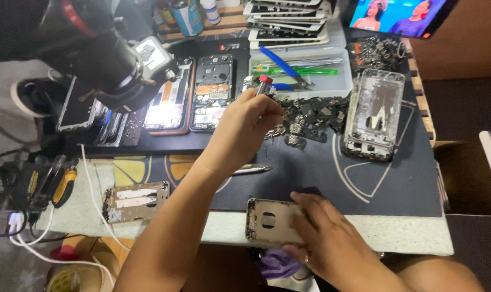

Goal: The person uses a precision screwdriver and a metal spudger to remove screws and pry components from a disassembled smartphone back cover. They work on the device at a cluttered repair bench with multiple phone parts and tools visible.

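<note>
Reaching across the dark rubber work mat (397, 184), the left hand (240, 130) has its fingers closed around a small red-capped metal screwdriver (263, 84), held upright over the heap of loose black phone parts and screws (310, 116). The right hand (321, 232) lies flat on a gold metal phone rear housing (267, 221) at the near table edge, fingers spread and pressing it down rather than clasping it.

Judged step: fetching or sorting among the small parts while the housing is kept steady. The next move would seem to call for a fine, sure pick from a crowded pile, then a careful carry back to the housing.

Surroundings noted: a silver phone frame (375, 113) to the right of the heap; two opened phones (194, 94) under a lamp; a black microscope (94, 54) at upper left; a second gold housing (134, 200) off the mat; silver tweezers (251, 170) beside the left forearm; a clear tray with blue-handled pliers (289, 67).
</note>
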